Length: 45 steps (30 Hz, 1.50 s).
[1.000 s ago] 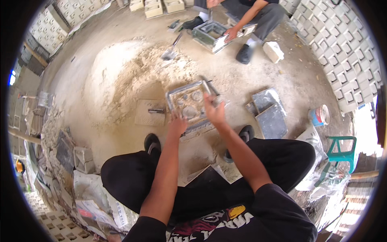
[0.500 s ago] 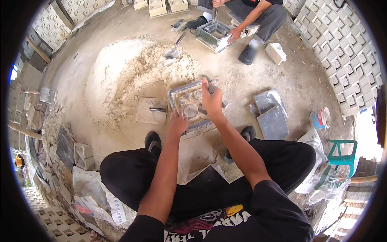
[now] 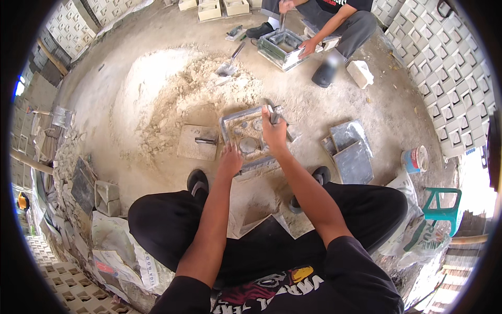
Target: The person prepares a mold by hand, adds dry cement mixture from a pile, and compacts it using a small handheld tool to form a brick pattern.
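Note:
A square metal mould frame (image 3: 224, 125) sits on the ground between my feet. Sandy mix and round shapes, among them a grey disc (image 3: 248, 145), show inside it. My left hand (image 3: 230, 158) grips the frame's near left side, fingers over the rim. At the frame's right side, my right hand (image 3: 275, 135) is closed around a dark grey tool (image 3: 274, 117); my fingers hide much of it, so its kind is unclear. Left of the frame lies a dusty square board (image 3: 191, 150) with a dark bar handle (image 3: 205, 141).
A heap of pale sandy mix (image 3: 172, 83) with a trowel (image 3: 228, 67) lies beyond the frame. Grey plates (image 3: 353, 163) and a bucket (image 3: 417, 158) are at right, near a green stool (image 3: 442, 209). Across from me a person works at another mould (image 3: 282, 49).
The view has shifted slightly. My right hand sits a little lower with the tool. My left hand stays at the frame's near left side.

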Motion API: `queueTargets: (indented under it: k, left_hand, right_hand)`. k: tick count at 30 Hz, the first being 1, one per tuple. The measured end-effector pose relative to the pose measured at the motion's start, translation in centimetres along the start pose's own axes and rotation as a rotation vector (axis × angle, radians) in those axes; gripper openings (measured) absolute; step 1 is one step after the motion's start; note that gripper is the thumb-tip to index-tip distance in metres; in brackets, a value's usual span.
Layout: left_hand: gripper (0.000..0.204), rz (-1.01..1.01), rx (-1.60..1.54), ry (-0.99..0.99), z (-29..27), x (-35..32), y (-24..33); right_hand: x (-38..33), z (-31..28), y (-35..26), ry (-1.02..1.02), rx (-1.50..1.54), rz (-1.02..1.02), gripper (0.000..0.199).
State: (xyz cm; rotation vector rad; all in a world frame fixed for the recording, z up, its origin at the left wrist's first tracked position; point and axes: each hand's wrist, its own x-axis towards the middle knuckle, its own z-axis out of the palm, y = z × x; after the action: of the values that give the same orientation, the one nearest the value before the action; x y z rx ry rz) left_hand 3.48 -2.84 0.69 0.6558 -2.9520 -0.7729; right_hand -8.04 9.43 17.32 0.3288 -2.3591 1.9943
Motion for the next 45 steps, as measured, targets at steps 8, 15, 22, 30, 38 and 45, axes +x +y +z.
queueTargets:
  k: [8, 15, 22, 30, 38, 45]
  left_hand:
    - [0.053, -0.024, -0.08, 0.026, 0.9, 1.2, -0.4]
    - [0.053, -0.046, -0.127, 0.048, 0.1, 1.0, 0.1]
    - [0.054, -0.085, -0.116, 0.002, -0.5, 0.8, 0.6]
    - [0.057, -0.089, -0.13, -0.026, -0.3, 0.9, 0.9]
    - [0.058, -0.062, -0.128, -0.028, -0.1, 1.5, 1.0]
    - [0.058, -0.074, -0.142, -0.054, 0.0, 1.0, -0.1]
  right_hand:
    - [-1.5, -1.1, 0.6, -0.032, -0.004, -0.028, 0.052]
    - [-1.3, -0.6, -0.3, 0.08, 0.145, 0.039, 0.049]
    - [0.0, -0.4, -0.7, -0.005, 0.118, 0.12, 0.049]
    - [-0.5, -0.5, 0.5, 0.043, 0.144, 0.09, 0.051]
    - [1.9, -1.2, 2.4, -0.086, 0.074, 0.098, 0.049]
    - [0.9, -4.2, 2.6, -0.445, 0.223, 0.114, 0.037]
